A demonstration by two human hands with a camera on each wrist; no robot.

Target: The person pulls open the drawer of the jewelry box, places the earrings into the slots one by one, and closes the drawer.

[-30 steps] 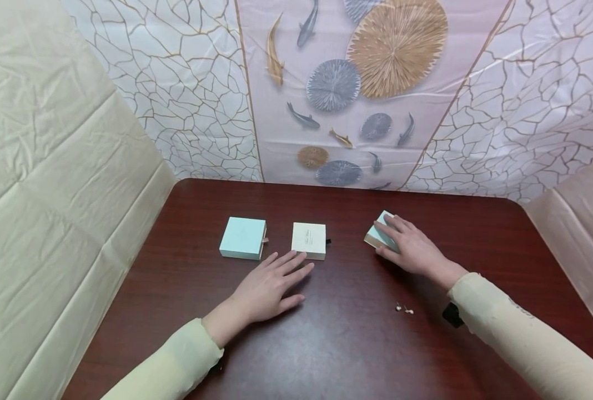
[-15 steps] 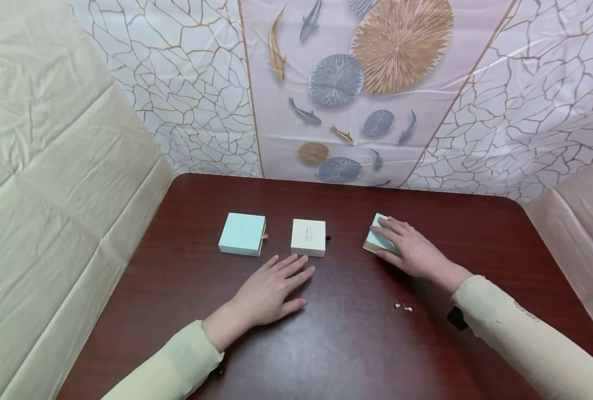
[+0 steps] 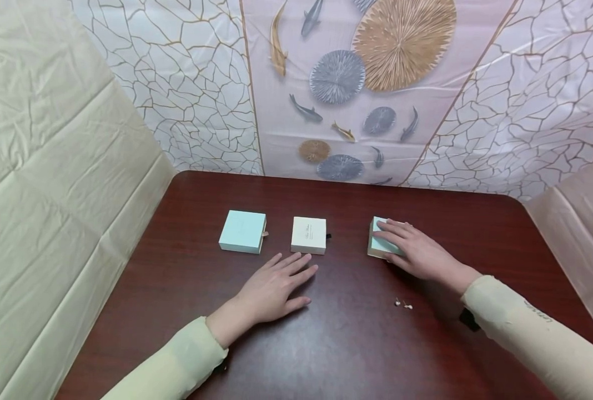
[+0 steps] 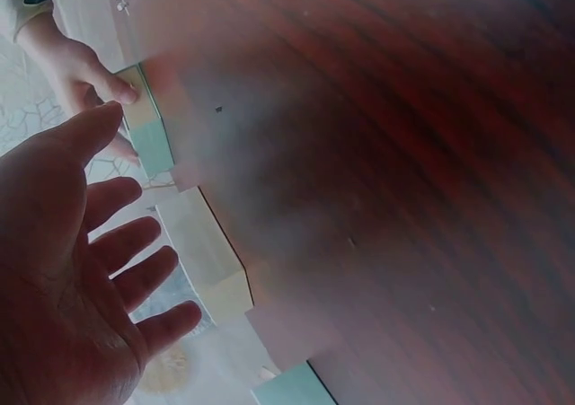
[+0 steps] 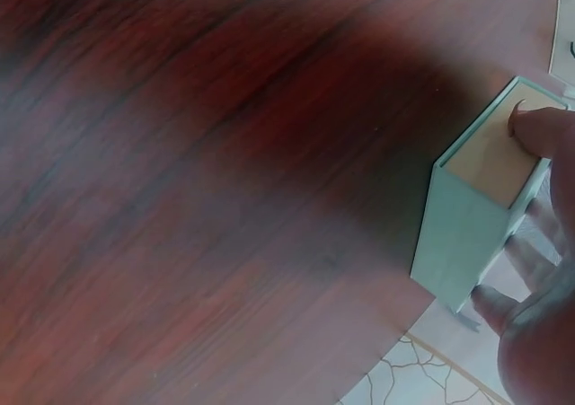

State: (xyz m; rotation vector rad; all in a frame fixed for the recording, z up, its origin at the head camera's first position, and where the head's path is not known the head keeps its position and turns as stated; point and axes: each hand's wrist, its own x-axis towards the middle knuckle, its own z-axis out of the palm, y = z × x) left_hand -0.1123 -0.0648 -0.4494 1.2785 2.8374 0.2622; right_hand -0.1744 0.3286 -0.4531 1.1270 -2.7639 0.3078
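Observation:
My right hand (image 3: pixel 421 253) grips a small light blue drawer box (image 3: pixel 377 249) at the right of the table. In the right wrist view its thumb lies against the beige drawer side, beside a small tab, and its fingers bend over the pale blue cover. My left hand (image 3: pixel 270 290) hovers low over the table, fingers spread and empty. Just beyond its fingertips lies a cream drawer box (image 3: pixel 308 232) with dark print and a black pull tab. Two small pearl stud earrings (image 3: pixel 403 304) lie on the table, nearer than the right box.
Another light blue drawer box (image 3: pixel 243 229), larger, with a beige ribbon tab, sits at the left. The dark red wooden table (image 3: pixel 346 344) ends against a patterned cloth (image 3: pixel 196 105) at the back. Pale cloth (image 3: pixel 51 194) hangs along the left side.
The right hand has turned the box it holds from a slant to nearly square with the table and shifted slightly. The left hand has barely moved; the view has tilted a little.

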